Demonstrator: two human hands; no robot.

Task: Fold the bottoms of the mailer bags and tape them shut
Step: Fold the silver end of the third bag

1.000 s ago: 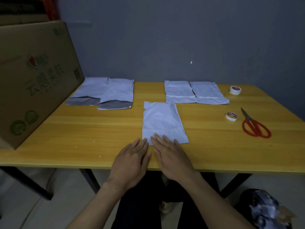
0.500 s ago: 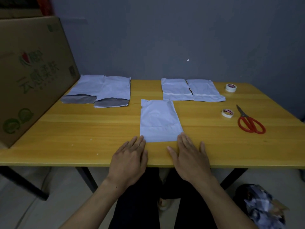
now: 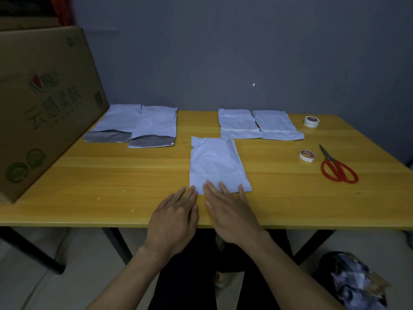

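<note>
Right hand [image 3: 230, 212] fingers straight, spread, pressing flat on near end of white mailer bag [image 3: 215, 164]. Left hand [image 3: 176, 217] flat, fingertips at bag's near-left corner. Neither grips. Bag lies centre-front on table [image 3: 89, 180], long axis running away from person. Bare wood either side. Cardboard box [image 3: 44, 104] at left edge: green Chinese characters, red-green logo.

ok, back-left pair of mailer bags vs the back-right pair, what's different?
The back-left pair shows grey at its near ends; the back-right pair is white throughout, with a pale strip across each close to its near end. The back-left pair looks longer than the back-right pair, which seems folded. Shared: white bags lying flat on the table, side by side.
</note>
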